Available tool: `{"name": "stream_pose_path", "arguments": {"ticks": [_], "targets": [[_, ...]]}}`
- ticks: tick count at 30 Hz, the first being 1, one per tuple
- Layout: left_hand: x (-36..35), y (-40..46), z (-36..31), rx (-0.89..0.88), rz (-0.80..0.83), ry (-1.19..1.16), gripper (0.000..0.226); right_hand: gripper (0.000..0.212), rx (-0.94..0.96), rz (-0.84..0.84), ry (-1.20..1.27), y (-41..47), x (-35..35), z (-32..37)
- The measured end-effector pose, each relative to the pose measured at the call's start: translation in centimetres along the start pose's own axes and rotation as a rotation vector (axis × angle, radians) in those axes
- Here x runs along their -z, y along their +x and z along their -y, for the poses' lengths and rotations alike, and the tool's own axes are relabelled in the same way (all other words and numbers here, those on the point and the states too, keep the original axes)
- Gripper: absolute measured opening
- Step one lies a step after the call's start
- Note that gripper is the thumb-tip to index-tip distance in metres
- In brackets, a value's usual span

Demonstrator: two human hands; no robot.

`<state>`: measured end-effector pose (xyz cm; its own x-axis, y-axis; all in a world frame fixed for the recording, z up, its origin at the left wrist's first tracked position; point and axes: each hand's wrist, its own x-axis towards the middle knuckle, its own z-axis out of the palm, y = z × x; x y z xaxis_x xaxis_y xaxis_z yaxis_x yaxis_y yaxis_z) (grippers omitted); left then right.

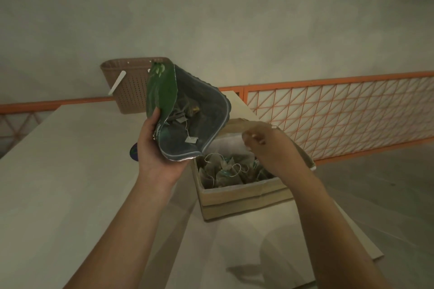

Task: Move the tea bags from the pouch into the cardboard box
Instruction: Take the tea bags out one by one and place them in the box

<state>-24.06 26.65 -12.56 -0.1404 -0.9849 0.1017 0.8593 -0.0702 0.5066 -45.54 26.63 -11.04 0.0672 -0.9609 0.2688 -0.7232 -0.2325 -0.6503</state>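
My left hand (156, 148) holds a green foil pouch (185, 110) up with its wide mouth turned toward me. A few tea bags (185, 112) with strings and a white tag lie inside it. To the right stands an open cardboard box (242, 197) holding several tea bags (232, 171) with white strings. My right hand (267, 145) hovers over the box, fingers curled and blurred; whether it holds anything is unclear.
A brown perforated plastic basket (131, 84) stands at the table's far edge behind the pouch. An orange metal lattice railing (328, 110) runs along the right and back. The pale tabletop (70, 171) spreads to the left and in front of the box.
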Motion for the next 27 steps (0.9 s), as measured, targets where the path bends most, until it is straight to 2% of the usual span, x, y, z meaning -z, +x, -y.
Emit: {"name": "stream_pose_path", "arguments": {"ticks": [2, 4, 6, 9, 12, 18, 23, 27], "targets": [[0.0, 0.0, -0.1, 0.004, -0.014, 0.006, 0.063, 0.005, 0.101, -0.213, 0.261, -0.7, 0.0, 2.2], [-0.1, -0.1, -0.1, -0.004, -0.023, 0.003, 0.063, 0.005, 0.232, -0.315, 0.370, -1.6, -0.4, 4.7], [-0.4, -0.4, -0.1, -0.019, -0.036, 0.022, 0.063, 0.010, 0.309, -0.279, 0.243, -2.1, -1.7, 6.1], [-0.8, -0.9, -0.1, -0.018, -0.030, -0.003, 0.064, 0.019, 0.251, -0.215, 0.056, -2.3, -3.6, 7.1], [-1.2, -1.3, -0.4, -0.029, -0.041, -0.018, 0.065, 0.025, 0.146, -0.153, -0.008, -2.6, -4.4, 7.9], [-1.1, -1.4, -0.8, -0.082, -0.018, -0.001, 0.053, 0.024, 0.149, -0.052, -0.061, -2.8, -4.5, 8.9], [-0.9, -1.5, -0.7, -0.086, -0.053, 0.003, 0.065, 0.018, 0.206, -0.108, -0.045, -2.7, -4.8, 8.6], [-1.4, -1.7, -0.6, -0.063, -0.049, -0.002, 0.066, 0.010, 0.243, -0.211, 0.027, -2.6, -4.7, 7.8]]}}
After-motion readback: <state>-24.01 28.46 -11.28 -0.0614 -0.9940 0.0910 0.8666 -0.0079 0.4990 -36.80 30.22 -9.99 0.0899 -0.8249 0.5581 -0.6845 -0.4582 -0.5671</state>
